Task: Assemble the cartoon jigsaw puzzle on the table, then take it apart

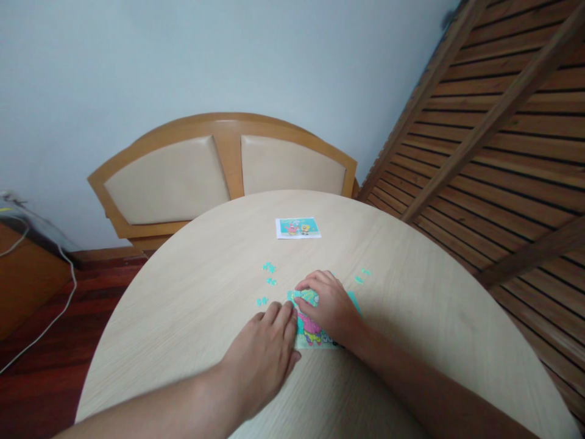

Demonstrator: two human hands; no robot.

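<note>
A pale blue wall backs the scene, with a slatted wooden panel (503, 122) leaning along the right side and a wooden chair (223, 167) with two cream pads pushed up behind a round, light-grained desk (183, 317). The desk's near edge is cut off by the bottom of the view, and at far left only a corner of some grey item and its white cable (50, 317) shows above the dark red floor.

Near the middle of the desk lies a partly built jigsaw puzzle (315, 332), teal with pink figures; most of it is hidden under the two hands, so its full outline cannot be made out. The left hand (265, 360) lies flat and relaxed, palm down, fingertips touching the puzzle's left edge, gripping nothing. The right hand (329, 305) rests over the puzzle's upper part, fingers curled down onto a teal patch; whether it pinches a piece or only presses cannot be told.

Loose teal pieces (269, 274) are scattered just left of the puzzle, and a few more sit to its right (361, 277), too small to read. Farther back, well apart, lies a small reference picture (297, 228), its figures blurred.
</note>
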